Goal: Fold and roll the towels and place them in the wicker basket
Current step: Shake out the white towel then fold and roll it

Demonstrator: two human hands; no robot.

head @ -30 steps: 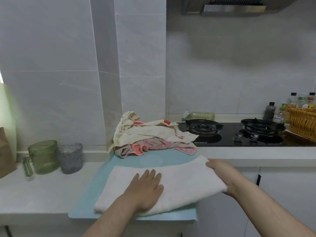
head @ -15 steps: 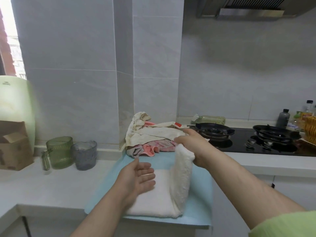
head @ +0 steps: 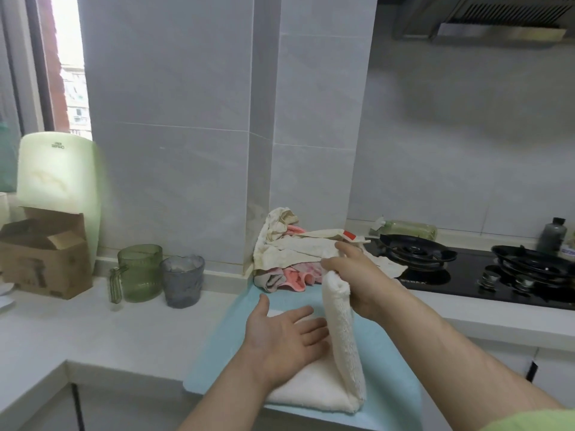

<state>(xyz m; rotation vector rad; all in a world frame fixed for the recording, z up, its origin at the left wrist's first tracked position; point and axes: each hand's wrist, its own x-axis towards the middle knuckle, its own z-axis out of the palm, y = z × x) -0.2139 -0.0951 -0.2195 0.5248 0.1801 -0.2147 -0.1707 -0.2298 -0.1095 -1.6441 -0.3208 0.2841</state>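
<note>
The worktop (head: 93, 331) is crowded at its back edge. By the window (head: 71, 73) on the left a pale green cutting board (head: 59, 178) leans upright, with an open cardboard box (head: 43, 253) in front of it. Right of the box stand 2 cups side by side: a green glass mug (head: 140, 272) and a grey tumbler (head: 183, 281). A heap of unfolded towels (head: 295, 247), cream over pink, sits against the tiled pillar at the far end of the blue mat (head: 217, 346). It is directly behind the right hand (head: 357, 281), which covers part of it. Further right is the black gas hob (head: 466, 275) with 2 burners, a green bottle (head: 407, 230) lying behind it and a dark bottle (head: 552, 236) standing at the wall. The range hood (head: 497, 23) hangs above.

The white towel (head: 314, 390) lies on the mat near the front edge of the worktop, part folded. Its lower layers are flat, while its right end is raised as a standing flap. The right hand's fingers and thumb are curled round the top of that flap and pinch it. The cloth hangs down from them to the flat part below.

The left hand (head: 286, 337) is over the flat part, just left of the flap. Its fingers are straight and a little spread, and they point at the flap with the tips close against it. They grip nothing, and I cannot tell whether the hand presses on the cloth.
</note>
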